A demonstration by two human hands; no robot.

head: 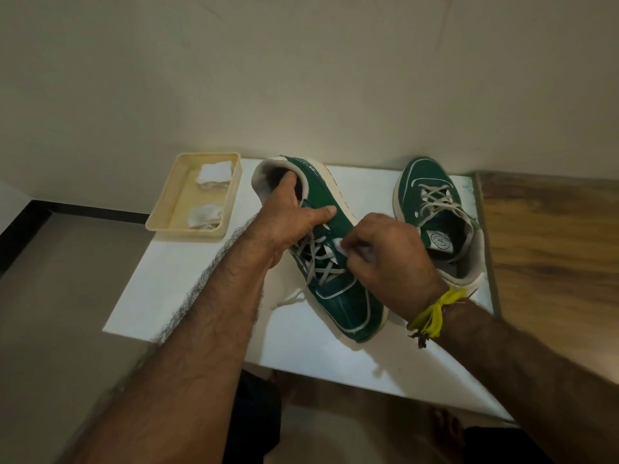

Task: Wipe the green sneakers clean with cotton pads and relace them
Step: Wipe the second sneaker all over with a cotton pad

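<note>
A: What are we seeing on the far left?

B: We are looking at a cream tray sitting at the left back corner of the white tabletop. Two used cotton pads are lying in it, one at the back and one at the front.

A: And next to the tray?

B: We are seeing our left hand holding the near sneaker. The fingers are going down inside the shoe's opening and the thumb is pressing on the green side, so the hand is gripping the shoe. The shoe is tipping onto its side, with the toe pointing toward us.

A: What is our right hand doing?

B: Our right hand is pinching a small white cotton pad and touching it to the green side by the laces. A yellow thread is tied round that wrist.

A: And on the right?

B: The other sneaker is standing flat on the tabletop, just behind our right hand, with its toe pointing away. Its laces are looking loose.
</note>
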